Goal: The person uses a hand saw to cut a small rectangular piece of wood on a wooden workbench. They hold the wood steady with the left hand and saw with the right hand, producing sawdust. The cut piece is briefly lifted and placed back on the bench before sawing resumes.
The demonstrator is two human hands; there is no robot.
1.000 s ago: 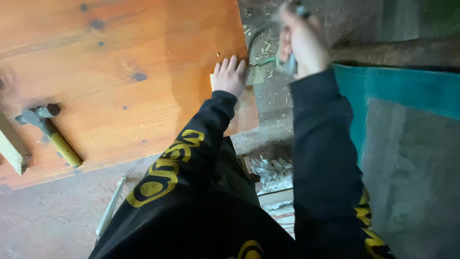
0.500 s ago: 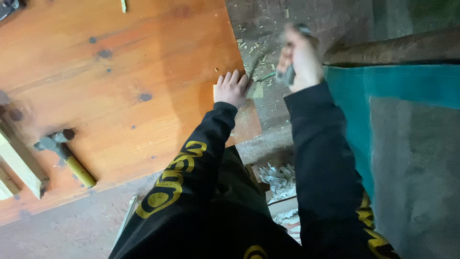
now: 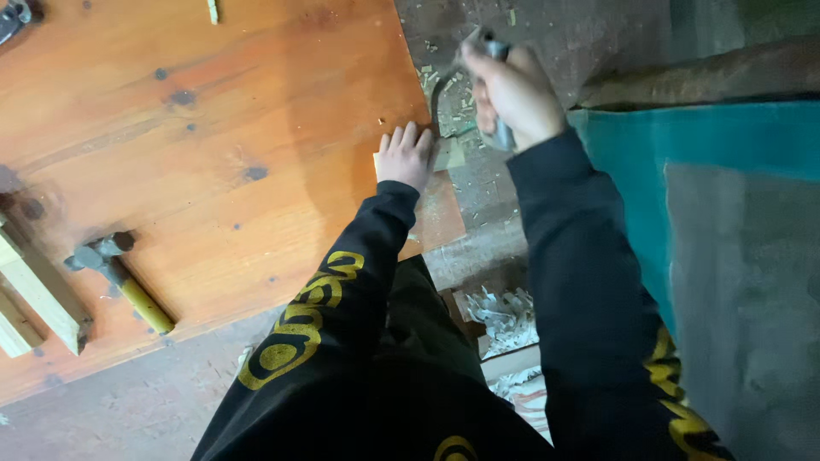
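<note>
Left hand (image 3: 407, 157) lay flat, fingers spread, palm down on a small pale wooden block (image 3: 448, 154) at the right edge of the large orange-brown knotty wooden board (image 3: 213, 145). Hand open, pressing rather than gripping. The block stuck out past the hand to the right, sitting just at the board's edge.

Right hand (image 3: 511, 94) was closed in a fist around a grey metal-handled tool (image 3: 498, 85), raised above and just right of the block. The tool's dark curved end (image 3: 437, 94) reached down toward the block; couldn't tell whether it touched. Exact tool type unclear, partly hidden by the fist and blurred.

Pale wood chips (image 3: 453, 90) lay scattered on the grey ground between the two hands. More white shavings (image 3: 504, 312) piled lower down, near the person's black sleeves with yellow print (image 3: 299, 333).

A hammer with a yellow handle and dark metal head (image 3: 120, 280) lay on the board's lower left, well apart from both hands. Pale wooden battens (image 3: 38, 299) sat just left of it. A teal sheet (image 3: 683, 162) covered the right side.
</note>
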